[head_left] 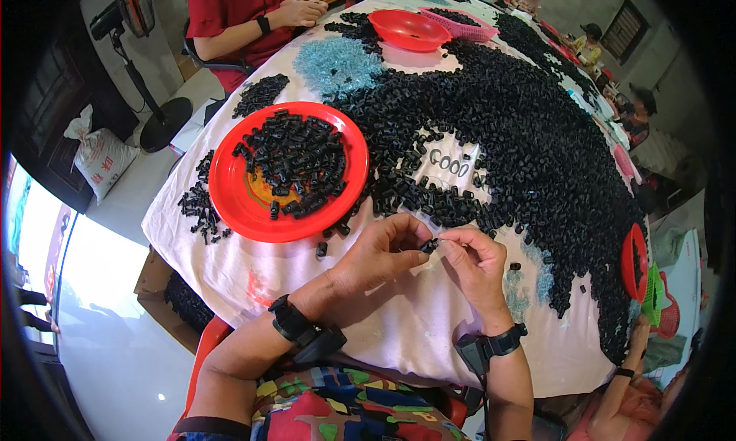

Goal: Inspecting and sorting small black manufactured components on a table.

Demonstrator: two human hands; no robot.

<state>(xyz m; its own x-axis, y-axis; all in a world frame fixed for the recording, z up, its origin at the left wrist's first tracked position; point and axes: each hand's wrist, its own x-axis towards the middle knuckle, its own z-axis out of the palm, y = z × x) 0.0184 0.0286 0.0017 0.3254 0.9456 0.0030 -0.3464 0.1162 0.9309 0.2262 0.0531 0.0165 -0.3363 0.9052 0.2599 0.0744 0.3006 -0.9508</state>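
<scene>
Close together over the near part of the table, my left hand (391, 245) and my right hand (475, 265) pinch at one small black plastic piece (429, 245). The thumb and forefinger of each hand meet at it, and the fingertips hide part of its shape. To the left of my hands, a red plastic plate (222, 196) holds a heap of similar black pieces (299, 150). A broad pile of loose black pieces (521, 127) spreads beyond my hands and to their right. One stray piece (514, 266) lies beside my right hand.
A pale cloth (399, 326) covers the table. Clear bluish small parts (337, 65) lie in a heap at the far left, near a red bowl (410, 31) and a pink basket (460, 26). Other people sit around the table. A fan (157, 111) and a cardboard box (165, 303) stand left.
</scene>
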